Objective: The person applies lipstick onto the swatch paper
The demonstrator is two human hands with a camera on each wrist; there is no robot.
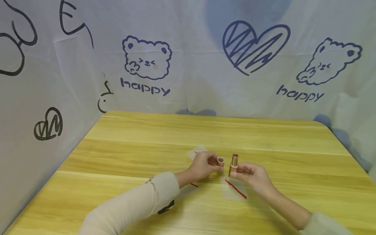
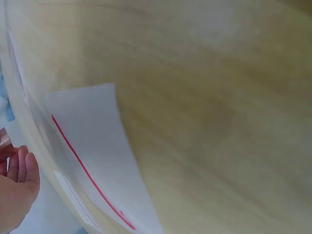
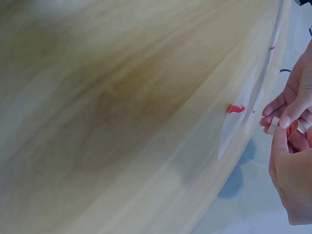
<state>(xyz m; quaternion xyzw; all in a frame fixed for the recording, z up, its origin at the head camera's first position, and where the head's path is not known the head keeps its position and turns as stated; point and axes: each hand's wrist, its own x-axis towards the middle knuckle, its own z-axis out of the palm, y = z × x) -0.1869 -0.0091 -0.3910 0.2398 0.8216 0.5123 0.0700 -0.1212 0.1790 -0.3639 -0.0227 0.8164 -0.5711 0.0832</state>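
My left hand [image 1: 202, 165] pinches a copper-coloured lipstick cap [image 1: 220, 162] with its round hollow end facing up. Close by on the right, my right hand [image 1: 255, 178] grips a gold lipstick tube [image 1: 234, 164] between thumb and fingers; it stands upright with a red tip showing at the top. A small gap separates cap and tube in the head view. Just below the tube lies a thin white paper strip [image 1: 233, 192] bearing a red slanted line [image 1: 236, 189]. In the right wrist view both hands overlap around the lipstick parts.
A second paper piece [image 1: 197, 150] with a red mark lies behind my left hand. Another paper strip [image 1: 188, 192] with a red line is partly covered by my left forearm. The wooden table [image 1: 132, 130] reaches back to a drawn-on cloth backdrop [image 1: 194, 65].
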